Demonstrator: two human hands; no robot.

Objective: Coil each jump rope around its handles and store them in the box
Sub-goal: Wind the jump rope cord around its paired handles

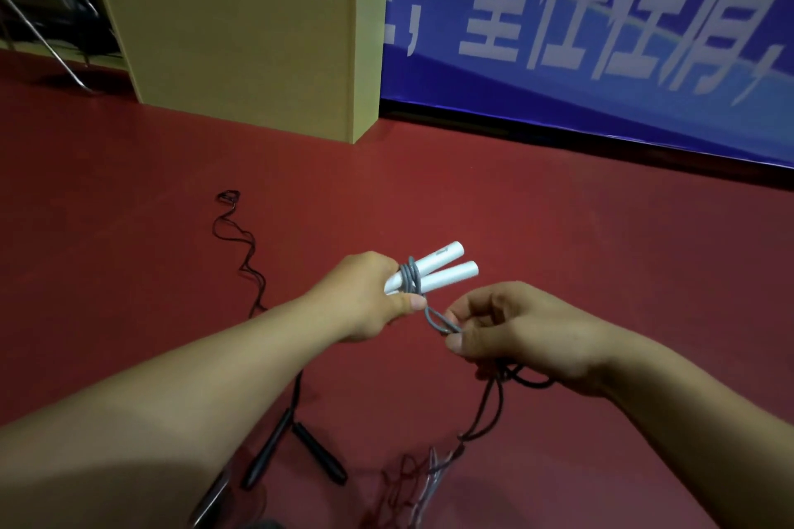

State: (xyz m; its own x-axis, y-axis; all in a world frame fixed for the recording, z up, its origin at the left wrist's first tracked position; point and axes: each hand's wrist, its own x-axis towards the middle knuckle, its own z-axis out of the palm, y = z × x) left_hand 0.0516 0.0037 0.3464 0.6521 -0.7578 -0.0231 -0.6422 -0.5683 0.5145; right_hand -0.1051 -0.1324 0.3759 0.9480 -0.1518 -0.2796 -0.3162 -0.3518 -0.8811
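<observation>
— Hands first: how do they sit?

— Both arms reach forward over the red floor (537, 236). The left hand (365, 296) is curled round the near ends of two white handles (434, 273), which lie side by side and point up and to the right. Its thumb presses on the gray rope (412, 277) wound in a few turns round the handles.

— And the right hand?

— The right hand (515, 329) pinches a short loop of that gray rope between thumb and forefinger, just beside the left thumb. The other fingers are curled in.

— Where is the rest of the rope?

— It hangs below the right hand as dark strands and ends in a loose tangle (429, 481) on the floor; which strand belongs to which rope I cannot tell there.

— Anything else hard to read?

— A black rope (240, 245) snakes across the floor on the left, passes behind the left forearm, and two black handles (296, 455) lie below it, partly covered by the arm. Another dark handle at the bottom edge is cut off. A tan box (240, 43) stands against the blue banner (601, 21), well apart from the hands.
</observation>
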